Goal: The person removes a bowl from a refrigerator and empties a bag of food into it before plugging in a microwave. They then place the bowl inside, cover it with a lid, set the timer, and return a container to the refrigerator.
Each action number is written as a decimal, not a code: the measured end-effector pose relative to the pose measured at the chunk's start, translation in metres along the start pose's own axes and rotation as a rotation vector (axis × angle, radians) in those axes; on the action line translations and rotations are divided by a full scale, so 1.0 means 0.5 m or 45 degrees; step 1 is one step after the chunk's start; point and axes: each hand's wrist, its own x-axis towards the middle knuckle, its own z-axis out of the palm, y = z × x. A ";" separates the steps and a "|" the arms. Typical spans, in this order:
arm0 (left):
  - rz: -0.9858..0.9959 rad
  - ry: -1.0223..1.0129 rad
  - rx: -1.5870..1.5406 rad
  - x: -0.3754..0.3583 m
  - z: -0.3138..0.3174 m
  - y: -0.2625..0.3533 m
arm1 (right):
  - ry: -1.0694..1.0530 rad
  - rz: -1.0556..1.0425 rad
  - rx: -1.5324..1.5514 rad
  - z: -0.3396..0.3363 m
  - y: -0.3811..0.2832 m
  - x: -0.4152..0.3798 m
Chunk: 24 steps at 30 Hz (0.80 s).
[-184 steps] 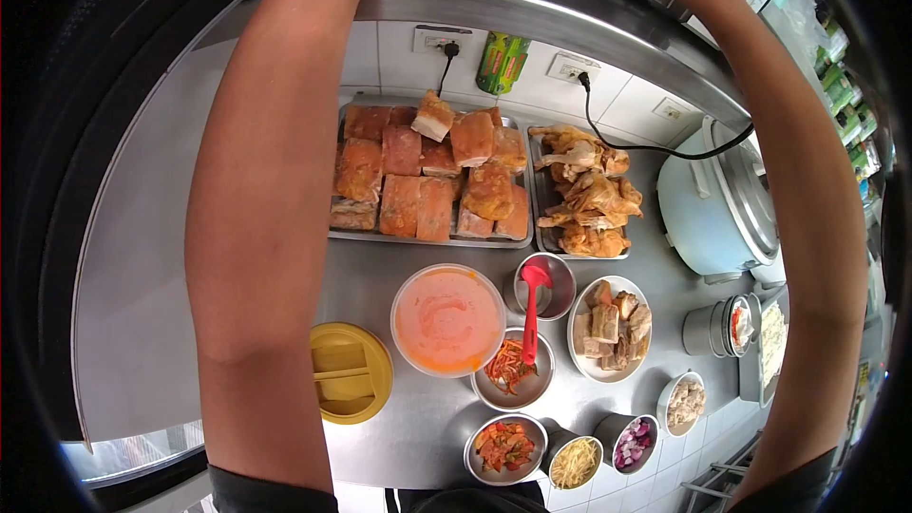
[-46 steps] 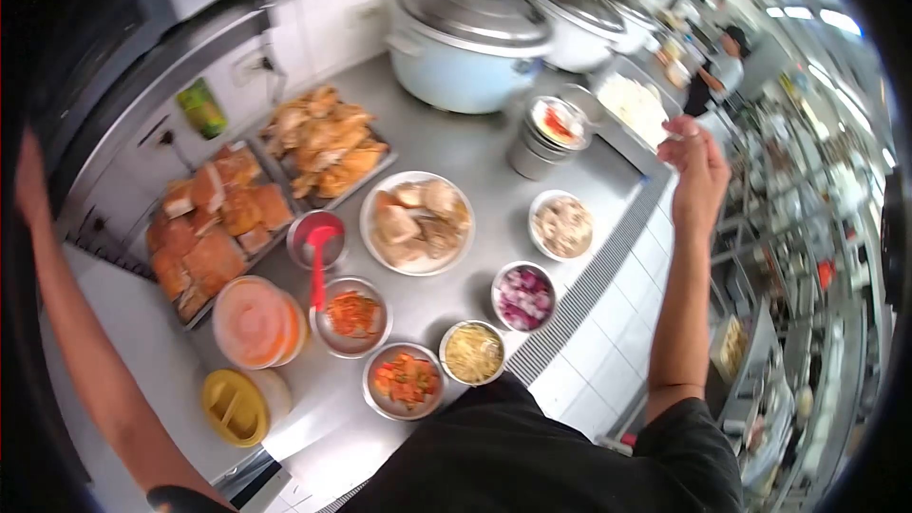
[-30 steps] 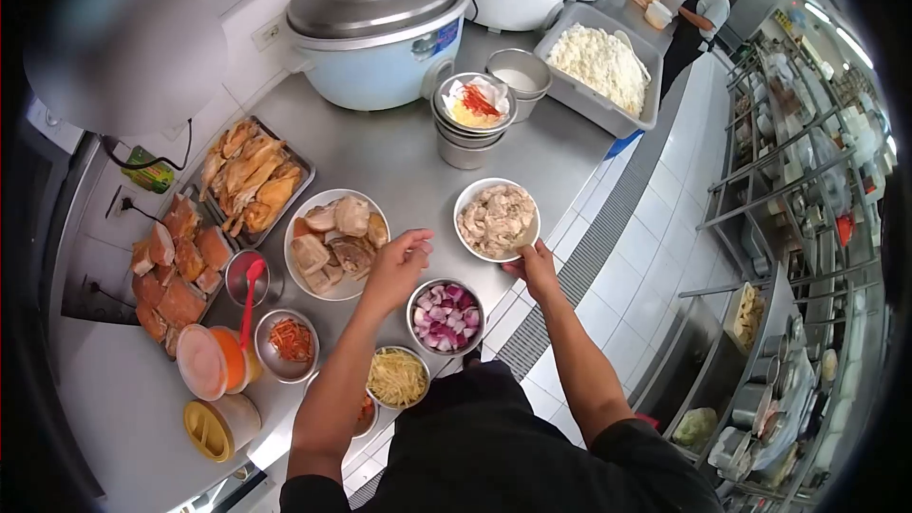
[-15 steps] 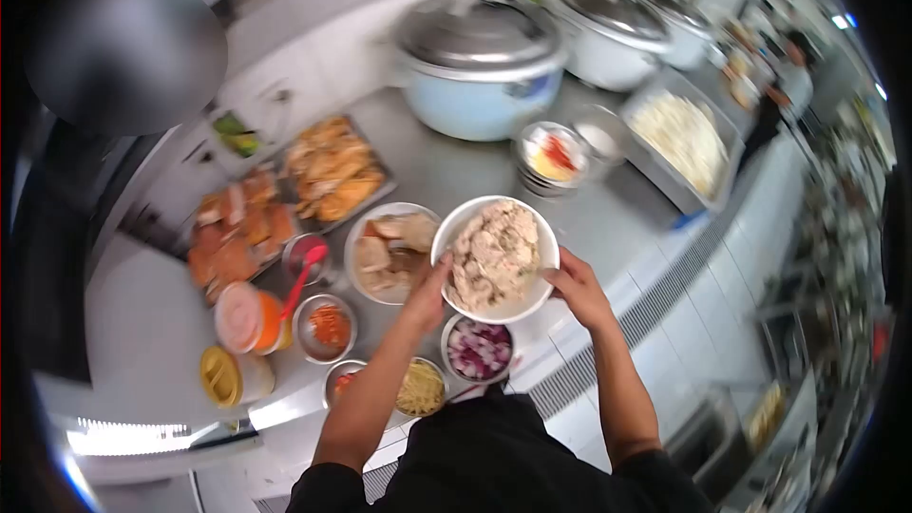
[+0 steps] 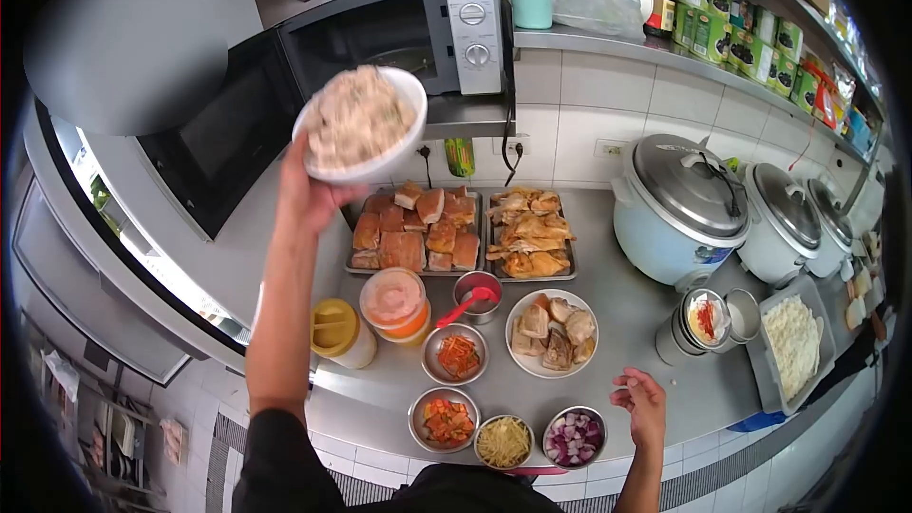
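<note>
My left hand (image 5: 318, 192) is raised at the upper left, gripping a white bowl (image 5: 394, 154) from below and the side. A pale, chunky food mixture (image 5: 361, 119) heaps above its rim. Just beyond it, a microwave (image 5: 380, 38) stands with its door swung open. My right hand (image 5: 644, 404) hovers low at the right with its fingers apart and nothing in them. Close to that hand is a metal bowl of chopped red onion (image 5: 575, 437). A white bowl of cooked meat pieces (image 5: 553, 332) lies farther in, left of the hand.
Trays of browned meat blocks (image 5: 418, 228) and chicken pieces (image 5: 530, 233) lie along the wall. Small bowls, a yellow-lidded jar (image 5: 342, 332) and an orange tub (image 5: 394, 304) crowd the front. Large rice cookers (image 5: 679, 209) line the right. A shelf with cans (image 5: 731, 38) hangs above.
The white bowl has gone from both hands to the left hand alone, rising leftward to the microwave. My right hand has let go. The view has swung left.
</note>
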 end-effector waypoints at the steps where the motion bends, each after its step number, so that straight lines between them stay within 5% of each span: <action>1: 0.034 0.056 0.060 0.059 -0.001 0.024 | 0.004 -0.004 0.000 0.005 0.000 -0.008; 11: 0.013 0.311 0.374 0.554 -0.034 0.055 | 0.450 -0.038 -0.039 0.052 0.035 -0.138; 24: -0.080 0.482 0.467 0.726 -0.069 0.022 | 0.715 -0.029 -0.059 0.119 0.045 -0.218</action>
